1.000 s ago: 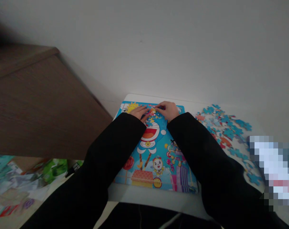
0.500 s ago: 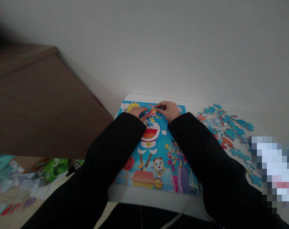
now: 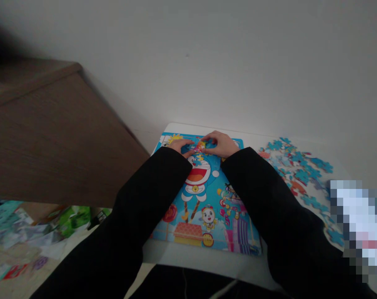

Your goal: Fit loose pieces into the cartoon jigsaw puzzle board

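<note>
Puzzle board, a flat cartoon picture in blue, lay on the white surface close to the wall, in the only view, from the head camera. Both hands worked at its far edge: the left hand lay flat, fingers spread on the board, and the right hand curled its fingers about a small puzzle piece, which sat on the board between the two hands; whether it was pinched or only pressed could not be told. Black sleeves covered both arms. Loose pieces lay scattered on the surface just right of the board. Such a piece looked light, thin and fairly stiff, likely best taken by its edges with fingertips; the board looked easy to slide. A brown cabinet stood at left, with litter on the floor below.
</note>
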A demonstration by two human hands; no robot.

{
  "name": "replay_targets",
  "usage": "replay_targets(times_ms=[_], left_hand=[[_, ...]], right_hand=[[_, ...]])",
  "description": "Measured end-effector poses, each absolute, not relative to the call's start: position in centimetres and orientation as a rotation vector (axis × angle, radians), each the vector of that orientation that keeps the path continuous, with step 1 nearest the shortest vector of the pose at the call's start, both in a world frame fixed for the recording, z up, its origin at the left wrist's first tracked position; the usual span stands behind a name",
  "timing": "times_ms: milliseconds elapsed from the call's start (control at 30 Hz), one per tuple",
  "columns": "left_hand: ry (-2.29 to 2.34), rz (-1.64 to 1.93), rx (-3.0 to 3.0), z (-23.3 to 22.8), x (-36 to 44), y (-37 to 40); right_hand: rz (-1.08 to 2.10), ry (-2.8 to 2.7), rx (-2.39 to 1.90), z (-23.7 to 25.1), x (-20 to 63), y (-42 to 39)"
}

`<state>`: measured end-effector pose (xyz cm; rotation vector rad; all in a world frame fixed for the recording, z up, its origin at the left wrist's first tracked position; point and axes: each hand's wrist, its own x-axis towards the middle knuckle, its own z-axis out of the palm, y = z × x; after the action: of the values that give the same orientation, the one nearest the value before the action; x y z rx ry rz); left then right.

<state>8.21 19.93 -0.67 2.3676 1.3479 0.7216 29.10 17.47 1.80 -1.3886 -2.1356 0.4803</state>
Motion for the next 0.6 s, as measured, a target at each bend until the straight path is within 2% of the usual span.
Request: replay_targets(times_ms=[300, 533, 600], left_hand=[[1.228, 0.913, 2.082, -1.1, 8.2, 20.1], [1.108, 0.988, 1.719, 0.1, 7.7, 19.2], [1.08, 1.002, 1.623, 0.4, 7.6, 19.0]], right_hand=[[0.65, -2.169, -1.373, 2.8, 29.5, 17.5], [0.857, -2.217, -1.396, 3.5, 29.3, 17.2], [0.832, -2.268, -1.425, 3.9, 29.2, 17.0]])
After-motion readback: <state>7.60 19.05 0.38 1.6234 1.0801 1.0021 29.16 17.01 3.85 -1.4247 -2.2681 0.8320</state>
